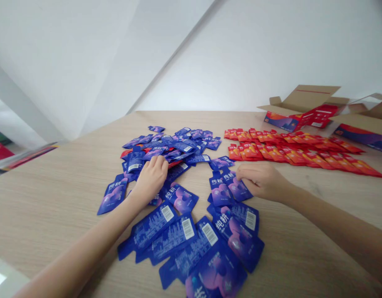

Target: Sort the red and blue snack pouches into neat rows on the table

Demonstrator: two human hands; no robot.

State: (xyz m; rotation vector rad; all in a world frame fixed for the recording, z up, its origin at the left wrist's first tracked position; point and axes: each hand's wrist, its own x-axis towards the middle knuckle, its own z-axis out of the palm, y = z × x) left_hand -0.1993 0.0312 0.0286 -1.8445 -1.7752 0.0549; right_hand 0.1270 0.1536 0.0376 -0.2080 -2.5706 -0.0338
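Observation:
My left hand [152, 177] reaches into a heap of blue-and-purple sachets [181, 145] in the middle of the table. Its fingers are curled down, and what they grip is hidden behind them. A few red sachets [175, 164] peek out of the heap beside those fingertips. On the right, my right hand [263, 181] is closed in a pinch at the edge of a blue sachet [237, 188], which overlaps another blue sachet [220, 190]. Nearer to me, several blue sachets [172, 238] lie fanned out, some with barcodes facing up.
Overlapping red-orange sachets [271, 152] form two rows at the right of the wooden table [63, 186]. Behind them stand an open carton [284, 120] and a second open carton [364, 134]. A white wall [240, 58] rises beyond the table's far edge.

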